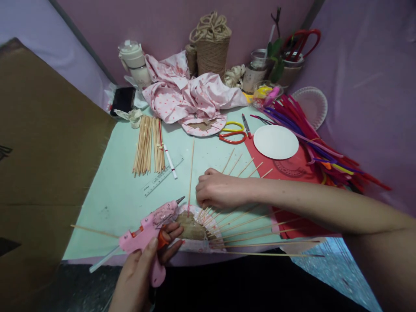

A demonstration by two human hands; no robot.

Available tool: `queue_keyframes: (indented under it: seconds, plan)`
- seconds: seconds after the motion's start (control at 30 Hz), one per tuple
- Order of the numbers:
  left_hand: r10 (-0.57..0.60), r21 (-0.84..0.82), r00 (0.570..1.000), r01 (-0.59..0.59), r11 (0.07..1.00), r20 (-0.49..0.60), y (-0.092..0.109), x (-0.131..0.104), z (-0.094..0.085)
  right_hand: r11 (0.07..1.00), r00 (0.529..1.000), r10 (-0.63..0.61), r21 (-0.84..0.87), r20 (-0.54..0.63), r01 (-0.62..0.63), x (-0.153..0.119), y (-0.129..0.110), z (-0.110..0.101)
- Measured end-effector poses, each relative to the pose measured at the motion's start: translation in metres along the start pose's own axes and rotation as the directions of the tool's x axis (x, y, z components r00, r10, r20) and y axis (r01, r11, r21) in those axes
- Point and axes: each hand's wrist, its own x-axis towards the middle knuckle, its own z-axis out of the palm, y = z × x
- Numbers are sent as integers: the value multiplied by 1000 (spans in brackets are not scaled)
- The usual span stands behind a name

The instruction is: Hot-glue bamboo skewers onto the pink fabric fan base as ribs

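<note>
At the near edge of the pale green table point(113, 199): a cloth-covered disc point(195, 227) with brown cardboard showing in its middle, and a fan of thin wooden sticks point(247, 225) spreading from it to the right. One stick point(191, 177) lying nearly straight up from the disc, its lower end just beside the nozzle of a pink glue gun point(149, 232). Glue gun grasped by the left hand point(143, 268), fingers wrapped round the handle, one finger on the orange trigger, nozzle aimed at the disc's upper left rim. Right hand point(219, 190) pressed palm down on the inner ends of the sticks, fingers curled over them at the disc's top edge, holding nothing else. Another single stick point(94, 231) sticking out leftward behind the gun.

Farther out: a red sheet point(289, 169) under the fanned sticks, with a white paper plate point(275, 141) on it. Bundle of spare sticks point(147, 145), a white pen point(170, 161) and a clear ruler point(162, 177) to the upper left. Red and yellow scissors point(232, 132) beside crumpled pink cloth point(191, 95). Heap of coloured pipe cleaners point(308, 134) at the right, twine spool point(212, 47) at the back, brown cardboard point(42, 143) on the left.
</note>
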Motion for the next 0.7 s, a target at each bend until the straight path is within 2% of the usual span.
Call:
queue_keyframes:
  seconds: [0.07,0.23,0.37,0.53,0.7]
  plan:
    - [-27,-78,998,32,996,64,0,-1,-3,1000,1000,5,1,9,-5,0,-1,-1]
    - [-24,-111,998,31,993,63,2,-4,-3,1000,1000,-3,18,-18,3,-4,-1,-2]
    - [-47,-117,996,55,992,71,4,-6,-2,998,988,38,45,-150,-32,-21,9,-19]
    - [-39,-163,998,47,986,50,11,-13,2,991,888,128,36,-441,-125,-61,26,-51]
    - [0,-188,999,7,982,35,17,-14,6,978,820,188,28,-540,-205,-98,27,-62]
